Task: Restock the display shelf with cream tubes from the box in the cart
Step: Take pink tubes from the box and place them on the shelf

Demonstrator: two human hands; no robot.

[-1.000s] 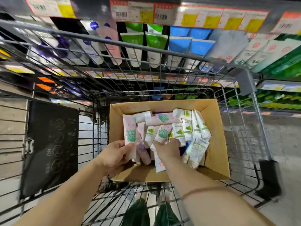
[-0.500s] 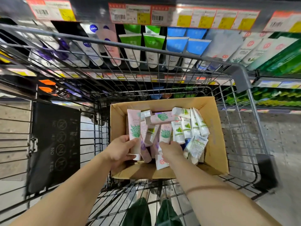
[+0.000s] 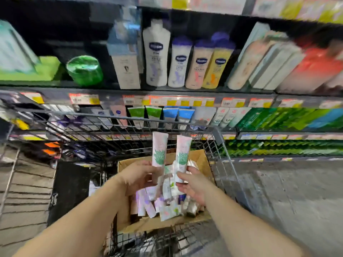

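1. a head-worn view looks down over a wire shopping cart (image 3: 219, 134) parked in front of a display shelf (image 3: 167, 90) of lotions and creams; the picture is motion-blurred.
2. the left hand (image 3: 141, 177) grips one pink cream tube (image 3: 159, 149) by its lower end, fingers curled round it, so the tube stands upright above the box.
3. the right hand (image 3: 193, 182) pinches a second pink tube (image 3: 182, 154) the same way, just beside the first, the two apart but nearly parallel – held by the cap ends, probably so the printed fronts face forward and each can go onto the shelf upright.
4. below the hands, a cardboard box (image 3: 199, 156) sits in the cart's basket, with a loose pile of cream tubes (image 3: 157, 203) lying at mixed angles inside.
5. beyond the cart's far rim, a lower shelf row (image 3: 185, 115) holds hanging tubes in green, blue and white; price tags (image 3: 185, 102) line the shelf edge above them.
6. judgement: both tubes are lifted clear of the box and not yet on the shelf – which slot suits them cannot be told through the blur.
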